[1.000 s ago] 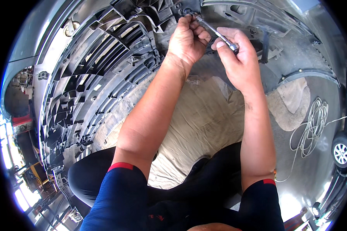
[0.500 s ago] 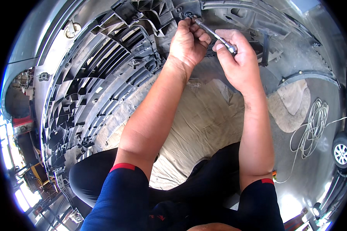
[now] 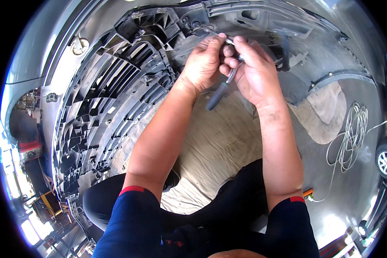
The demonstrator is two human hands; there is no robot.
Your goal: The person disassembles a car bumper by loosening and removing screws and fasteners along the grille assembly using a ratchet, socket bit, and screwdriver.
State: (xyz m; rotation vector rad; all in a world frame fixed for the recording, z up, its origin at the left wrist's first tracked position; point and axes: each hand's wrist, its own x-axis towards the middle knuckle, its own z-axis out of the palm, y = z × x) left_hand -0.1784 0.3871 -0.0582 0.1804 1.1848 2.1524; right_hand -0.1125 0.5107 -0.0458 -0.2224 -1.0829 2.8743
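A ratchet wrench with a dark grip is in my right hand; its shaft slants down and left out of my fingers. Close beside it, my left hand is closed, thumb and fingertips pinched near a small shiny metal piece between both hands. What the left fingertips hold is hidden. Both hands are above the near side of a large black plastic car bumper, seen from its inner side. Ribbed grille slats curve away to the left.
A beige cloth lies on the floor between my bent legs. To the right are a coiled pale cable and a small orange object. A car wheel shows at the far right, a red box at the far left.
Both hands have drawn back from the bumper's inner side. The ratchet wrench has swung round, so its dark grip now points down toward me. My hands have come closer together.
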